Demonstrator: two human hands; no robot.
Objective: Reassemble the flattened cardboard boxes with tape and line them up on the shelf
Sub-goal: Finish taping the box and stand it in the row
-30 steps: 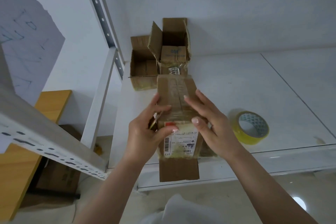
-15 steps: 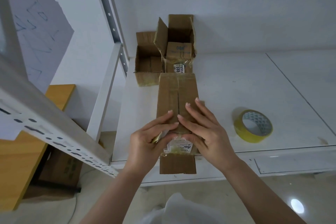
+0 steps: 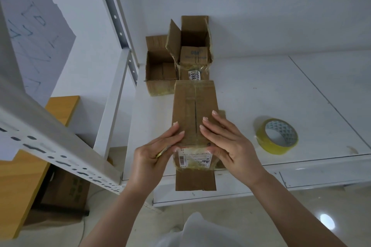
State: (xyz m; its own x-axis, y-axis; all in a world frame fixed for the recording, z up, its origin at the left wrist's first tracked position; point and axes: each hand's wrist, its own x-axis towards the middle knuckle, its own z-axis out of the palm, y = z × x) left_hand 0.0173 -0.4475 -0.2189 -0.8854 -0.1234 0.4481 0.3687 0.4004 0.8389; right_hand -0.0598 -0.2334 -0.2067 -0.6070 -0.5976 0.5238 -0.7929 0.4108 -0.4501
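Cardboard box lies on the white shelf, near its front edge, one flap overhanging. Left hand grips the box's left side, fingers close together on top, thumb on the labelled face; something yellowish shows under the palm, identity unclear. Right hand lies flat on the box, fingers slightly spread beside the seam. Tape roll sits right of the box, apart. Two open boxes stand behind the box.
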